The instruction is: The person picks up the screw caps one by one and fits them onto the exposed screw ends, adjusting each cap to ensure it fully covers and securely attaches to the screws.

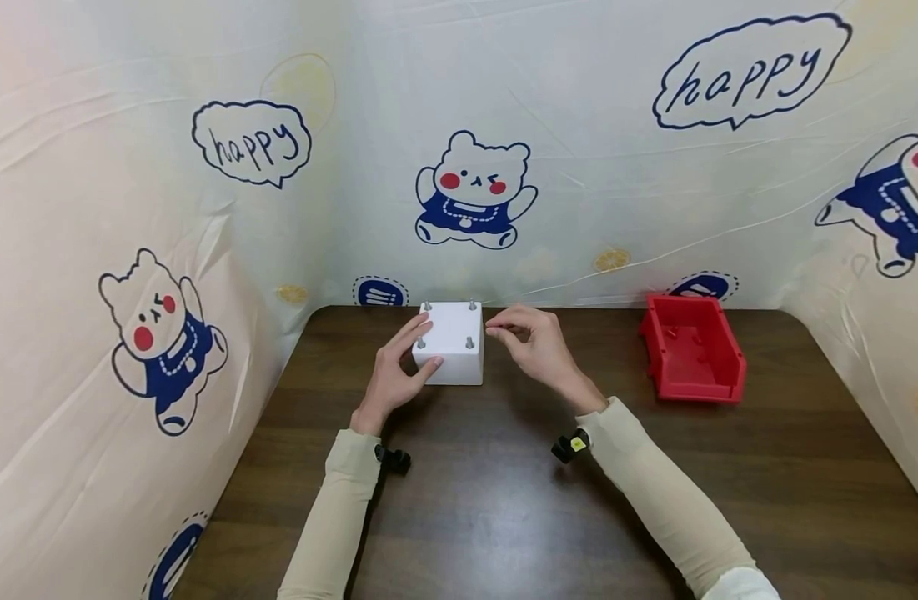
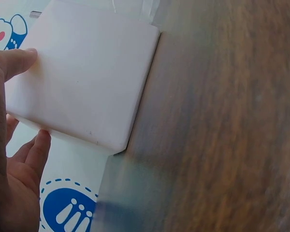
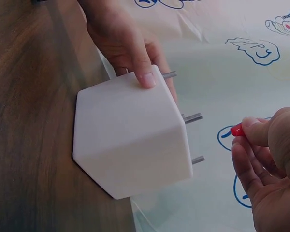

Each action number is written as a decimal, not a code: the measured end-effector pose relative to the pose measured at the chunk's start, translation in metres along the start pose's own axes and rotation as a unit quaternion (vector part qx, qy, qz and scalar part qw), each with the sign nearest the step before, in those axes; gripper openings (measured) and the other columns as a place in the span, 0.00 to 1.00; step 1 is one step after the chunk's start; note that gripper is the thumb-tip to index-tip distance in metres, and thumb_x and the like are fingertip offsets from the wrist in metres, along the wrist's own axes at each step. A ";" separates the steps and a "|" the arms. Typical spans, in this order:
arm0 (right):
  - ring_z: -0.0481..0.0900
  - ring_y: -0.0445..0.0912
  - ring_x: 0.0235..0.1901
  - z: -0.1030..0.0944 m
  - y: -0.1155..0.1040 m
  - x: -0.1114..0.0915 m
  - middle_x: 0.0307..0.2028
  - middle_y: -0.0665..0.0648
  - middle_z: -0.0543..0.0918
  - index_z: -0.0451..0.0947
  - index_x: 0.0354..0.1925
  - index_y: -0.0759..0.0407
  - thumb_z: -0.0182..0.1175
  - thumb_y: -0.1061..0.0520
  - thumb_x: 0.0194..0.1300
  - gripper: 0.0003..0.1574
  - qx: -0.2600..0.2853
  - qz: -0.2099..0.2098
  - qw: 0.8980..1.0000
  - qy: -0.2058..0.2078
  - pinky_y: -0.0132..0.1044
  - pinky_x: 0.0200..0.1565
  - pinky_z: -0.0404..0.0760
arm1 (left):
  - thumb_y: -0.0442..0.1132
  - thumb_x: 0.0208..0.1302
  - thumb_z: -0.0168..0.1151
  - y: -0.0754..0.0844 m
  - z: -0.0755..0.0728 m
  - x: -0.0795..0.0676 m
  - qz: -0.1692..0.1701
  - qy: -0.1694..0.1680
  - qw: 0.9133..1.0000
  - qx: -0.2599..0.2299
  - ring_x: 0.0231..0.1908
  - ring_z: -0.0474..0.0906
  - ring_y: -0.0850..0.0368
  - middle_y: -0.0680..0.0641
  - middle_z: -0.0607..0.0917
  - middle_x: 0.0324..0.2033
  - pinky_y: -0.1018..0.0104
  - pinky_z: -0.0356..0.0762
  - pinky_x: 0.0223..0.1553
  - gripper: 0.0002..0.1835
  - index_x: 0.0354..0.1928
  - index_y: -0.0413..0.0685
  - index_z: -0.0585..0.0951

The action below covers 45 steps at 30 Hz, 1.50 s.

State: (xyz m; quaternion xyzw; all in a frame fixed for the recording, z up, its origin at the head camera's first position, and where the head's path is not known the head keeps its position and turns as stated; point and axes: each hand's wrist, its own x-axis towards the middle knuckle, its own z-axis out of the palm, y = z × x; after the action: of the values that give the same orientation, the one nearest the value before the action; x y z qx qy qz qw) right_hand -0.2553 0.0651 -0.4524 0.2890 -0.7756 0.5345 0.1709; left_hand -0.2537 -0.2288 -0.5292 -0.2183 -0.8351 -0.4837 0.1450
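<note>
A white box (image 1: 457, 367) stands on the table, with several threaded metal studs (image 3: 193, 117) sticking up from its top face. My left hand (image 1: 393, 371) holds it from the left. The thumb lies on the near side, as the left wrist view shows, and the other fingers are at the left side and top edge. To the right of the box and apart from it is my right hand (image 1: 539, 346). Between thumb and fingertips it pinches a small red cap-like piece (image 3: 237, 129), whose exact kind is partly hidden by the fingers.
A red open-front bin (image 1: 700, 390) sits at the right on the dark wooden table (image 1: 496, 517), with a few small red pieces (image 1: 684, 335) inside. Behind the table hangs a pale printed curtain (image 1: 579, 183). Each wrist wears a small black camera.
</note>
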 end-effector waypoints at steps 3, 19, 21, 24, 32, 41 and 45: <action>0.87 0.46 0.38 0.004 0.001 0.000 0.39 0.55 0.91 0.93 0.42 0.59 0.73 0.67 0.66 0.07 -0.007 0.000 1.000 -0.005 0.39 0.42 0.90 | 0.40 0.68 0.76 0.001 -0.001 -0.001 0.001 0.003 1.000 0.000 0.79 0.65 0.50 0.53 0.71 0.79 0.41 0.72 0.72 0.34 0.75 0.58 0.77; 0.87 0.46 0.38 0.007 -0.001 0.004 0.40 0.55 0.92 0.93 0.44 0.59 0.72 0.64 0.69 0.06 -0.005 -0.008 1.000 -0.006 0.32 0.42 0.87 | 0.42 0.69 0.75 0.003 -0.002 0.001 -0.004 0.001 1.000 0.003 0.79 0.65 0.52 0.55 0.70 0.79 0.42 0.72 0.73 0.34 0.75 0.60 0.77; 0.86 0.46 0.38 0.007 -0.002 0.006 0.41 0.55 0.92 0.93 0.44 0.59 0.71 0.63 0.70 0.07 -0.006 -0.006 1.000 -0.008 0.32 0.42 0.88 | 0.42 0.69 0.75 0.004 -0.003 0.000 -0.007 0.001 1.000 0.003 0.79 0.64 0.53 0.56 0.70 0.79 0.42 0.72 0.73 0.34 0.75 0.60 0.77; 0.86 0.47 0.38 0.008 -0.004 0.008 0.41 0.55 0.91 0.93 0.45 0.61 0.71 0.63 0.70 0.07 -0.004 -0.004 1.000 -0.012 0.33 0.42 0.88 | 0.42 0.69 0.75 0.004 -0.003 0.000 -0.010 0.000 1.000 0.002 0.79 0.65 0.53 0.56 0.70 0.79 0.43 0.72 0.73 0.34 0.75 0.60 0.77; 0.86 0.47 0.38 0.009 -0.006 0.008 0.41 0.56 0.91 0.92 0.45 0.64 0.72 0.65 0.68 0.07 0.004 0.005 1.000 -0.014 0.34 0.42 0.89 | 0.43 0.69 0.75 0.004 -0.001 0.002 -0.012 -0.006 1.000 -0.002 0.80 0.64 0.52 0.57 0.69 0.80 0.42 0.72 0.73 0.34 0.76 0.61 0.76; 0.86 0.47 0.37 0.015 -0.001 0.007 0.39 0.56 0.91 0.92 0.45 0.64 0.72 0.65 0.68 0.07 0.008 0.000 1.000 -0.015 0.33 0.41 0.88 | 0.43 0.69 0.75 0.003 -0.001 -0.001 -0.018 -0.006 1.000 0.000 0.79 0.64 0.53 0.57 0.69 0.80 0.42 0.72 0.73 0.34 0.76 0.62 0.76; 0.86 0.47 0.37 0.016 0.000 0.007 0.39 0.55 0.91 0.92 0.45 0.64 0.72 0.64 0.68 0.08 0.006 0.003 1.000 -0.017 0.32 0.41 0.88 | 0.43 0.69 0.75 0.005 -0.002 0.000 -0.017 -0.008 1.000 -0.001 0.79 0.65 0.51 0.56 0.69 0.80 0.42 0.72 0.73 0.34 0.76 0.60 0.76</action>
State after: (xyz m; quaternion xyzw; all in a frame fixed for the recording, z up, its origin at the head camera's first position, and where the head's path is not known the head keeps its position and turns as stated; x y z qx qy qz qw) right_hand -0.2600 0.0482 -0.4547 0.2964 -0.7762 0.5348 0.1540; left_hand -0.2508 -0.2285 -0.5247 -0.2086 -0.8393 -0.4849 0.1298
